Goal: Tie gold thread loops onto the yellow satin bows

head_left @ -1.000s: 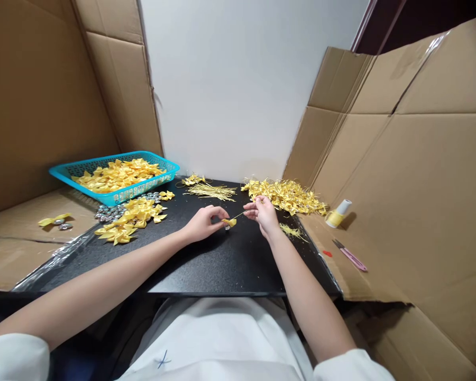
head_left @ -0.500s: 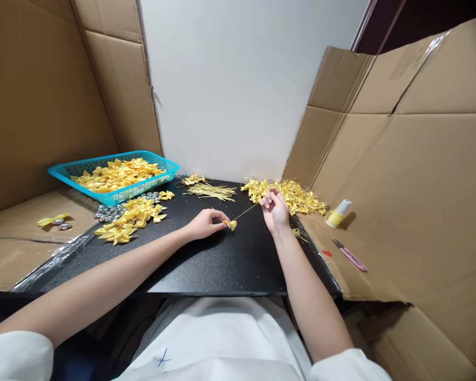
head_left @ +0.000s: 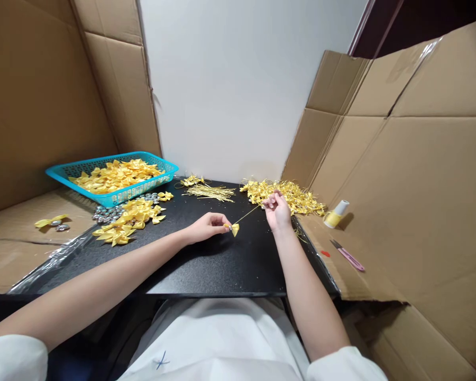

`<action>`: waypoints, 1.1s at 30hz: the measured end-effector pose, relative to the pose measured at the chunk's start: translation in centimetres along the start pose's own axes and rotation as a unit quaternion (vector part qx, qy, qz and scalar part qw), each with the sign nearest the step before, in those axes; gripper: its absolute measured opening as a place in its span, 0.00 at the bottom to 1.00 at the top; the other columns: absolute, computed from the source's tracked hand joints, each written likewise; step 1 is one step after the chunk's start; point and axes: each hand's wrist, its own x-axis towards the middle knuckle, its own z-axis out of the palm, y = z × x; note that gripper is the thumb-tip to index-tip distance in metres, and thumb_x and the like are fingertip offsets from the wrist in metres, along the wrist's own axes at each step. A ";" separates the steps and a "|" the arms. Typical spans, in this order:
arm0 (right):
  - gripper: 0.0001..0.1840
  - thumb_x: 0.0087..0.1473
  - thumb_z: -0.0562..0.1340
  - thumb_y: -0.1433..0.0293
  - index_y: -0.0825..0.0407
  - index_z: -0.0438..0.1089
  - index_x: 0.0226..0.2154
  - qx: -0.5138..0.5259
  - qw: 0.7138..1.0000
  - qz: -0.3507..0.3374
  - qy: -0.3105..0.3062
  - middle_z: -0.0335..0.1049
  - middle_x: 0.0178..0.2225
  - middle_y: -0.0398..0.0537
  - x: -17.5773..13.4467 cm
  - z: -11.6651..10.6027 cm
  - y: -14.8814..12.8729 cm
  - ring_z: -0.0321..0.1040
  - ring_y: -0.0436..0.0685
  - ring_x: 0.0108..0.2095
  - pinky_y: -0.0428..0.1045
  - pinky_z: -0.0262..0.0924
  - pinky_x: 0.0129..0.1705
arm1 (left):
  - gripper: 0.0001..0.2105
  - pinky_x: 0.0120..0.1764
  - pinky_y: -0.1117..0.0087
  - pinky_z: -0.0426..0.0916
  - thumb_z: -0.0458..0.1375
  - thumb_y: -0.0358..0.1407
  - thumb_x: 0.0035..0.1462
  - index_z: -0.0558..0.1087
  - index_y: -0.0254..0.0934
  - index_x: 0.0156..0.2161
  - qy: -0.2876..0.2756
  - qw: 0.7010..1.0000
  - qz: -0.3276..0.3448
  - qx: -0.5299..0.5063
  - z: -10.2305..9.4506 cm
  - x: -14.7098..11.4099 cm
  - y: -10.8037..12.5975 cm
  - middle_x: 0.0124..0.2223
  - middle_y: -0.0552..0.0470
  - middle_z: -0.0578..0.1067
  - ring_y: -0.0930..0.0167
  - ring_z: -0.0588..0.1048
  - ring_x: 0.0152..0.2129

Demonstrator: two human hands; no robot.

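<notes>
Over the middle of the black table (head_left: 218,272), my left hand (head_left: 208,227) pinches a small yellow ribbon bow (head_left: 235,229) by one side. A thin gold cord (head_left: 248,214) runs taut from the bow up to my right hand (head_left: 276,209). The fingers of that hand are closed on the cord's far end. Behind my right hand lies a heap of bows with gold cords (head_left: 301,198). To the left of my left hand are loose yellow bows (head_left: 137,214) beside several silvery, shiny pieces (head_left: 108,214).
A turquoise basket (head_left: 115,199) full of yellow bows stands at the back left. Cut gold cords (head_left: 210,192) lie at the back. On the right cardboard are a cone of yellow thread (head_left: 335,216), pink-handled snips (head_left: 348,255) and a small red piece (head_left: 325,254). Cardboard walls (head_left: 420,174) flank the table.
My left hand and the bow have shifted slightly, and the bow is turned more upright. My right hand has moved slightly right and down, with the cord still stretched between both hands.
</notes>
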 end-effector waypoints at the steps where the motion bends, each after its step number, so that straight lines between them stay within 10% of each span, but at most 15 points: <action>1: 0.08 0.56 0.54 0.76 0.50 0.58 0.28 0.010 1.000 0.005 0.005 0.50 0.17 0.33 0.1 -0.1 0.0 0.47 0.44 0.16 0.42 0.56 0.25 | 0.09 0.30 0.74 0.64 0.64 0.38 0.44 0.73 0.34 0.27 0.017 0.998 -0.003 -0.064 0.2 -0.1 0.2 0.28 0.53 0.76 0.74 0.71 0.24; 10: 0.08 0.50 0.54 0.78 0.51 0.56 0.24 -0.073 0.989 0.113 0.068 0.49 0.12 0.29 0.6 -1.0 3.5 0.44 0.41 0.11 0.43 0.59 0.25 | 0.06 0.35 0.69 0.73 0.58 0.29 0.45 0.64 0.37 0.29 0.107 0.930 -0.085 -0.342 0.4 -0.3 1.5 0.35 0.48 0.78 0.72 0.77 0.28; 16: 0.05 0.47 0.56 0.75 0.50 0.57 0.25 -0.090 0.986 0.115 0.085 0.50 0.11 0.28 0.5 -1.2 5.5 0.44 0.41 0.11 0.43 0.59 0.23 | 0.20 0.27 0.73 0.71 0.63 0.31 0.47 0.63 0.40 0.45 0.142 0.937 -0.078 -0.311 0.5 -0.3 0.6 0.32 0.51 0.78 0.76 0.74 0.20; 33: 0.06 0.46 0.55 0.76 0.50 0.56 0.26 -0.097 0.985 0.105 0.097 0.50 0.11 0.28 0.1 -0.8 5.3 0.44 0.42 0.11 0.45 0.60 0.26 | 0.18 0.36 0.65 0.72 0.71 0.40 0.37 0.74 0.32 0.33 0.127 0.974 -0.042 -0.181 1.2 -0.7 0.3 0.31 0.48 0.79 0.70 0.77 0.27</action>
